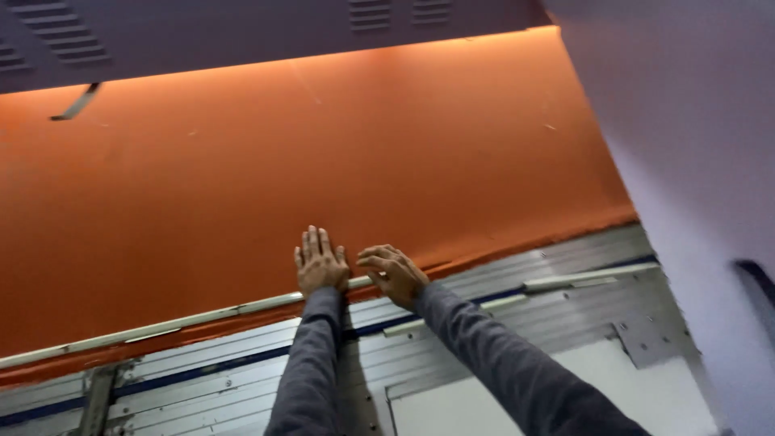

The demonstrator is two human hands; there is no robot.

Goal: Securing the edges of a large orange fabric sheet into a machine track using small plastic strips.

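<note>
A: What are the 2 hands doing right now?

B: Both are pressing flat against the orange panel [323, 178], right at its lower edge. The left hand [320, 262] is lying open, fingers stretched upward and close together, palm on the surface. The right hand [393, 274] is sitting just beside it, also released but with the fingers bent and turned toward the left one. Neither is grasping anything.

A: And where is that panel sitting?

B: It is filling most of the view, running from the grey vented housing [242, 32] at the top down to a pale rail [202, 316] that is crossing the picture on a slant. The left wrist is lying across that rail. Below it, a ribbed metal wall [565, 266] with a thin blue stripe [242, 359] is showing, and under that a plain white sheet [525, 396].

A: Which step would you say is in hand?

B: I am judging it as a smoothing or seating step: the palms are pushing the orange surface's bottom edge against the rail. The next move is likely calling for even pressure along that edge, sliding sideways without lifting, since the edge is looking rough toward the right.

A: Any packages, labels or signs?

B: I am seeing none. The nearest things are 1 grey metal bracket [650, 339] with small screws at lower right, and a thin dark strip [77, 103] hanging at upper left. A pale lilac wall [694, 121] is closing off the right side.
</note>
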